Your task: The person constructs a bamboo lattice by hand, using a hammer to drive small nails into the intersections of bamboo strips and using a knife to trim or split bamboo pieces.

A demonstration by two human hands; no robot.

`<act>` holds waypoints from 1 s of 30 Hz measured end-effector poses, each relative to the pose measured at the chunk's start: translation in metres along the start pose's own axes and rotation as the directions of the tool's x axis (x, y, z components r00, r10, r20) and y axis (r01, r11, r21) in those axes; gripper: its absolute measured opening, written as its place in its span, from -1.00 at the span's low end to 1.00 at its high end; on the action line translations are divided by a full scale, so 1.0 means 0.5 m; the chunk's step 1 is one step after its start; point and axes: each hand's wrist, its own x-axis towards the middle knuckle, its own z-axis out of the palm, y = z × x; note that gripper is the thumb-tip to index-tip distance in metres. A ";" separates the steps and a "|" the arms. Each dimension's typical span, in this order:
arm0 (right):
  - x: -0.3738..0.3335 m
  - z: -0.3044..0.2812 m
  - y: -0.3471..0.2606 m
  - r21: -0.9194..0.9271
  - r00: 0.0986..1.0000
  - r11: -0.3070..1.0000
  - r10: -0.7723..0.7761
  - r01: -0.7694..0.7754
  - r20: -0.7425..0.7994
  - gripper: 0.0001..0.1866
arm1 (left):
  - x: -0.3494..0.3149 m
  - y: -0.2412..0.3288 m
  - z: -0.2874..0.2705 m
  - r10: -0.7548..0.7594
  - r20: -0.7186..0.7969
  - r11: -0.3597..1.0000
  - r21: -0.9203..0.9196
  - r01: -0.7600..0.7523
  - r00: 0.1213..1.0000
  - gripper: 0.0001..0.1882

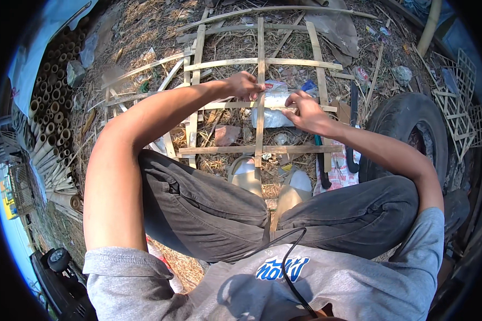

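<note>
Outdoor yard, straw-littered ground, tyre (407, 128) at right. Bamboo lattice (262, 104) lies flat in front of the feet. Left hand (245, 84) has fingers curled onto the centre slat (260, 53) at a crossing; right hand (305, 111) pinches the cross slat (225, 105) just beside it. Slats look light, springy, splintery; hold near the joints, not the free ends.

An outdoor bamboo-craft yard — straw-littered ground around the half-woven bamboo lattice (260, 101), cut bamboo poles (51, 101) stacked left of it, an old tyre (407, 131) right of it.
</note>
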 end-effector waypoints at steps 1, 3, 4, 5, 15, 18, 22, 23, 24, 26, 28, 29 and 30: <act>-0.018 0.003 0.005 0.001 1.000 1.000 0.005 -0.005 0.001 -0.63 | 0.001 0.003 0.003 0.030 0.017 0.997 -0.077 -0.028 0.999 -0.54; -0.043 0.007 0.010 -0.167 0.978 0.967 -0.202 0.192 -0.045 -0.59 | 0.001 0.002 0.011 0.011 -0.022 0.990 -0.140 -0.014 1.000 -0.61; -0.048 0.005 0.010 -0.148 0.981 0.972 -0.190 0.182 -0.044 -0.62 | 0.000 -0.002 0.007 0.018 -0.043 0.993 -0.117 -0.023 0.999 -0.61; -0.048 0.004 0.010 -0.143 0.981 0.973 -0.191 0.184 -0.041 -0.62 | -0.003 -0.009 0.003 0.023 -0.063 0.995 -0.094 -0.029 0.998 -0.62; -0.084 -0.009 0.017 -0.168 0.893 0.885 -0.400 0.435 0.206 -0.58 | -0.096 -0.051 -0.106 -0.165 0.054 0.968 0.200 0.151 0.985 -0.45; -0.106 0.022 0.047 -0.197 0.873 0.878 -0.360 0.437 0.330 -0.57 | -0.105 -0.056 -0.129 -0.204 0.074 0.959 0.213 0.185 0.976 -0.47; -0.107 0.026 0.051 -0.147 0.825 0.881 -0.347 0.450 0.445 -0.57 | -0.092 -0.080 -0.110 -0.238 0.033 0.955 0.188 0.228 0.971 -0.50; -0.106 0.023 0.048 -0.144 0.810 0.878 -0.343 0.456 0.476 -0.56 | -0.087 -0.084 -0.108 -0.239 0.031 0.955 0.187 0.229 0.971 -0.50; -0.105 0.020 0.043 -0.139 0.807 0.877 -0.348 0.460 0.477 -0.56 | -0.084 -0.088 -0.107 -0.247 0.032 0.952 0.193 0.237 0.968 -0.52; -0.106 0.021 0.032 -0.122 0.807 0.921 -0.252 0.369 0.534 -0.59 | -0.083 -0.104 -0.099 -0.247 0.016 0.959 0.149 0.242 0.969 -0.56; -0.109 0.021 0.041 -0.090 0.812 0.917 -0.295 0.389 0.504 -0.60 | -0.085 -0.106 -0.095 -0.232 0.026 0.971 0.062 0.230 0.972 -0.59; -0.110 0.023 0.045 -0.061 0.816 0.911 -0.335 0.409 0.470 -0.61 | -0.087 -0.110 -0.091 -0.215 0.032 0.976 -0.023 0.216 0.976 -0.61; -0.112 0.024 0.042 -0.071 0.827 0.912 -0.331 0.404 0.455 -0.65 | -0.086 -0.108 -0.083 -0.216 0.023 0.973 -0.077 0.218 0.976 -0.66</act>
